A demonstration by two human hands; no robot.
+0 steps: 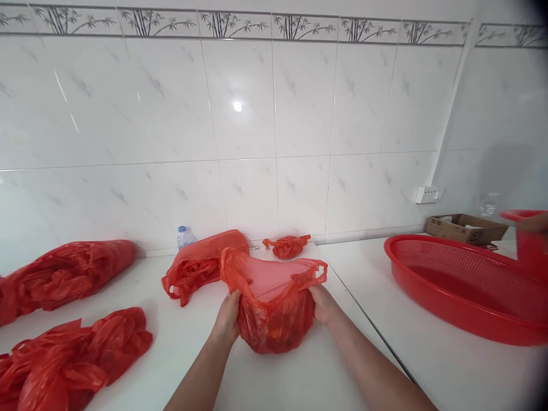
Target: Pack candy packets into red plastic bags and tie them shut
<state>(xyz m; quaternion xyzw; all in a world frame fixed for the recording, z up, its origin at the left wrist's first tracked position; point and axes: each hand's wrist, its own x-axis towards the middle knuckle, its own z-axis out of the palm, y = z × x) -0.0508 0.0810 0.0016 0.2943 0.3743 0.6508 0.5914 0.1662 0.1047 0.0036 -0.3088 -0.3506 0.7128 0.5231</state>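
One red, translucent plastic bag (276, 328), loaded, mouth open and handles untied, at the white tabletop's (291, 385) middle, my left grip (229, 317) and right grip (323, 306) each closed on a side.

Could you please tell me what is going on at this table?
A person's left hand and right hand hold a filled, translucent red plastic bag by its sides, its mouth open. Other crumpled red plastic bags lie to the left and behind; a large red plastic basket stands to the right.
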